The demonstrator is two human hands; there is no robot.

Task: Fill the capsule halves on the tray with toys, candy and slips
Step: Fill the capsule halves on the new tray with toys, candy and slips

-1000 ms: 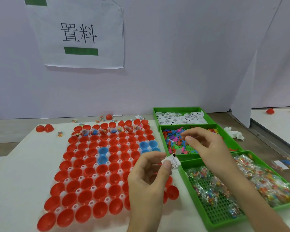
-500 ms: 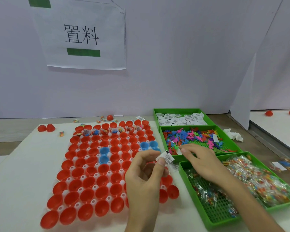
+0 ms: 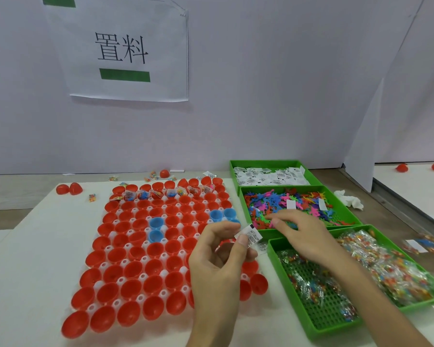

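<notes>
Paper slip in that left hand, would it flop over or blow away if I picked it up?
Probably not floppy: the paper slip sticks out flat past the left hand pinching it. It looks tiny and thin, so likely very light; a puff could move it.

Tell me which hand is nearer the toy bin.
Right. The right hand reaches into the toy bin; the left hand holds a slip beside it, over the capsule tray.

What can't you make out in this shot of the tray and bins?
1. Head view: print on the slip pinched by the left hand, too small and blurred.
2. Head view: some capsule halves, hidden behind the left hand.
3. Head view: whether the right hand holds anything over the toy bin, fingers blurred.
</notes>
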